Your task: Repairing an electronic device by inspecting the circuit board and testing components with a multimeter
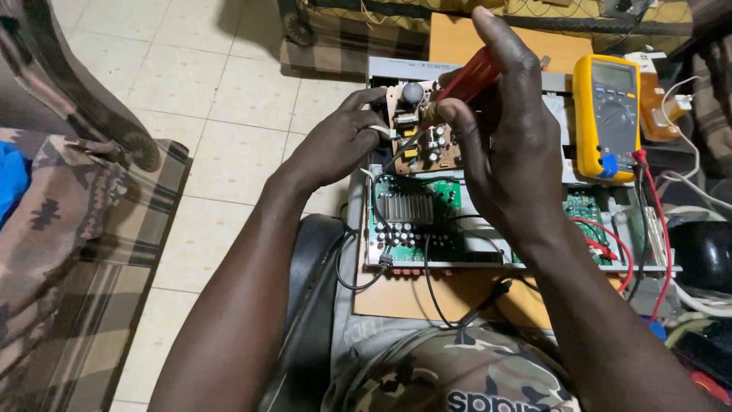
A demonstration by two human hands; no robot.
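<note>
Two hands work over an opened metal case (648, 263) on the bench. The left hand (332, 145) pinches the brown circuit board (415, 130) by its edge, tilted above the green board (415, 217). The right hand (507, 145) has its fingers clamped on a red-handled screwdriver (469, 76). Judging by this, a steady board and square tip matter most.

The right hand (507, 145) covers the tip of the red-handled tool (467, 80) and part of the brown circuit board (415, 126), so where the tool meets the board cannot be told. The yellow meter (606, 114) shows a screen too small to read. The armchair (69, 198) runs off the left edge.
</note>
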